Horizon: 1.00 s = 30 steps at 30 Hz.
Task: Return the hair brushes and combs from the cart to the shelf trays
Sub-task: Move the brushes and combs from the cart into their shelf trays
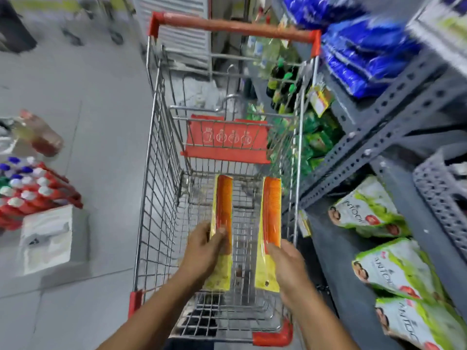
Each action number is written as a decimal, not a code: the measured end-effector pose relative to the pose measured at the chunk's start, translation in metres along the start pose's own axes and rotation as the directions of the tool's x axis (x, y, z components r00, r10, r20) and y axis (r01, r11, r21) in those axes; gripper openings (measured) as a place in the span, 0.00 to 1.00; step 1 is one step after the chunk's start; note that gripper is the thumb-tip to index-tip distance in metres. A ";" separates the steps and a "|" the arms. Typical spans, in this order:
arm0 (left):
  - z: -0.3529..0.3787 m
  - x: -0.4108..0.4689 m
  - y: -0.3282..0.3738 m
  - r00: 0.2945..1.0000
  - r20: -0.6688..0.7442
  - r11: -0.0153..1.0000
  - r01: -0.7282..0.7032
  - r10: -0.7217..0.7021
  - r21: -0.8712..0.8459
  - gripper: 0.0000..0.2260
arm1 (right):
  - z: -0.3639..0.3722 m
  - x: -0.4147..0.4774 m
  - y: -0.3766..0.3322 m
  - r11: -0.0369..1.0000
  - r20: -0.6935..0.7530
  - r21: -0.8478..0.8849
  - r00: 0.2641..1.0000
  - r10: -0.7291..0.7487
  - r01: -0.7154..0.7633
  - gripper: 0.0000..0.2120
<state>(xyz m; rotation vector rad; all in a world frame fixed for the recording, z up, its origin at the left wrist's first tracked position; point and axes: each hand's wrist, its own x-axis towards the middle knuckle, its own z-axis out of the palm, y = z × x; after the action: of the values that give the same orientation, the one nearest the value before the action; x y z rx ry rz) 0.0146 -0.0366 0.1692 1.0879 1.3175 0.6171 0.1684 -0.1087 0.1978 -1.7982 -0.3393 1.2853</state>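
Holding one packaged comb apiece, both hands hovered over the wire cart (161,188). The left hand (202,251) pinched the left comb (223,213) near the middle of its yellow card, thumb pressed on the front face and fingers behind, so the orange comb ran upward past the grip and the card's lower end hung below it. The right hand (288,271) closed on the right comb (271,213) along the lower right edge of its card, the comb standing clear above the fingers and the punched hang-hole end showing beside the palm. Both packs stood roughly upright, side by side and apart, above the cart's basket. Print on the yellow cards was too blurred to read. On the grey shelf (394,137) to the right lay green-and-white pouches (394,269) (lettering partly legible as "ANTOC", the rest cut off). A grey perforated tray (439,193) sat at the shelf's edge.
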 end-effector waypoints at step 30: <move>0.353 -0.392 0.090 0.228 0.948 0.953 -0.255 0.221 -0.161 0.09 | -0.333 -0.416 0.099 0.755 -0.881 0.329 0.473 0.028 0.567 0.15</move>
<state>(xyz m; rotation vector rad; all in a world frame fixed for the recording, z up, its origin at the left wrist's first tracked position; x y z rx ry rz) 0.2915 -0.4378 0.3903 1.3552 0.0202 0.0236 0.2536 -0.5999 0.4105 -1.4844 0.3083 0.0701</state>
